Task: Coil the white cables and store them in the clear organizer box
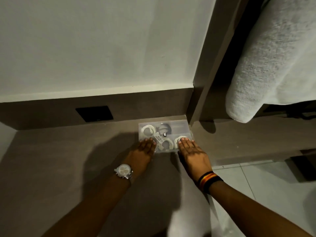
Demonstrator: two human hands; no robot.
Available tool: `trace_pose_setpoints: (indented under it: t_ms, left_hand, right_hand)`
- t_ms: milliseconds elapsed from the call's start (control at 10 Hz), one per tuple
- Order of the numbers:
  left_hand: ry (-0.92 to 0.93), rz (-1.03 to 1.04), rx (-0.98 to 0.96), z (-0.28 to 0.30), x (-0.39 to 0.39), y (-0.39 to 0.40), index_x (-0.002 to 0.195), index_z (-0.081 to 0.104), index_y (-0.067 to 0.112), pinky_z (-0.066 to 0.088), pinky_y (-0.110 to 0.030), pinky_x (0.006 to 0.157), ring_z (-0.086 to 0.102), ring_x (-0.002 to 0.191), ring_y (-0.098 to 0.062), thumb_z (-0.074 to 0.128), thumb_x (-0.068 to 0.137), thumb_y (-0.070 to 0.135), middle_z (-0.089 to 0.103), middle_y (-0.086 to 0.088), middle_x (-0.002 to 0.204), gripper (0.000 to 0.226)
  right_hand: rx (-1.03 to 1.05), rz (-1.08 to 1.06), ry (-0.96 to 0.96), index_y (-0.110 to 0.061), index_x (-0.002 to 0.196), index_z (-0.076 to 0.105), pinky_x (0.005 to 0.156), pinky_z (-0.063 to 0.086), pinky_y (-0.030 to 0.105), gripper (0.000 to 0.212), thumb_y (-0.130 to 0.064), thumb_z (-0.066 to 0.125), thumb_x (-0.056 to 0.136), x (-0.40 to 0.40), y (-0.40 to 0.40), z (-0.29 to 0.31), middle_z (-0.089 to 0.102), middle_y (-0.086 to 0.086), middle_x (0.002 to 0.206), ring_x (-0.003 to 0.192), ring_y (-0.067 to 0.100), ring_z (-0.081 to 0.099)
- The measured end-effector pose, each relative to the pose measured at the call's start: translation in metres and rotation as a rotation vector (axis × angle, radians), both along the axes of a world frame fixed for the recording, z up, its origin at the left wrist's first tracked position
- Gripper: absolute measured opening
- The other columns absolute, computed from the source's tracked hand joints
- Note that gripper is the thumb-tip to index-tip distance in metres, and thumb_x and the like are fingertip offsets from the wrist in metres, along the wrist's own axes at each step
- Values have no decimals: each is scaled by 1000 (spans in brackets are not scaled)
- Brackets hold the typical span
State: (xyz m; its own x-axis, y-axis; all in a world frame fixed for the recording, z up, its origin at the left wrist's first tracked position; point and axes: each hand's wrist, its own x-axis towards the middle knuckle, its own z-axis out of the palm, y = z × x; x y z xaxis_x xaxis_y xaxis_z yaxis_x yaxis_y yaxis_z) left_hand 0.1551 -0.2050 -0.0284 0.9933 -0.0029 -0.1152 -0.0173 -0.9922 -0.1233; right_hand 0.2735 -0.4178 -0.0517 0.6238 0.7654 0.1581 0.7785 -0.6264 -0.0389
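Grip: neither hand pinches anything; the left hand and the right hand lie flat, fingers straight and close together, palms down on the near edge of the box.
Box place: it sits on the brown desk, pushed back into the corner where the low back panel meets the upright post, just right of a black wall plate.
Contents: white cable coils fill the compartments, one at far left, one near the middle front and one under the right fingertips; a greyer coil lies at the back, and a white tag rests near the centre. No loose cable shows on the desk.
Step, as I judge it: pressing the clear lid shut, the task close to done.
Doing it well: push evenly with both palms along the front edge, so the lid seats level and no coil springs up under it; if a loop bulges, tuck it first.
Long axis: the box runs left to right, parallel to the back panel, its short side pointing away from the person.
Coils: flat, rings facing up.
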Motion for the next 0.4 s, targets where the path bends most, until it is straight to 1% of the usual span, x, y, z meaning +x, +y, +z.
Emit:
trace_pose_setpoints:
  t_ms: [100,200,300,400]
  left_hand:
    - [55,118,-144,-7,17,-5,156,-2,7,-2,-41,125,-2,153,-33,34,102,40,-2,-15,166,73]
    - [21,196,-231,-12,17,-15,156,-7,7,-7,-41,125,-13,152,-31,40,96,51,-11,-13,166,87]
    - [-55,220,-224,-1,12,-12,157,1,11,-3,-46,125,-6,153,-29,40,94,53,-3,-11,167,85]
    - [-225,235,-214,26,13,2,158,11,13,3,-49,124,2,154,-29,34,96,54,8,-10,167,78]
  right_hand:
    - [-46,-24,50,1,150,45,122,34,49,62,-8,64,91,23,14,-2,49,22,154,143,35,48]
    - [-79,-44,102,-1,157,30,127,20,49,67,-13,54,96,26,16,-4,32,21,164,154,34,29]
    - [-39,-98,188,-9,163,12,129,2,48,77,-30,49,99,11,20,7,9,15,172,159,30,5]
    - [180,-169,390,-19,163,13,129,1,42,79,-42,54,99,-33,16,40,1,2,171,159,23,-1]
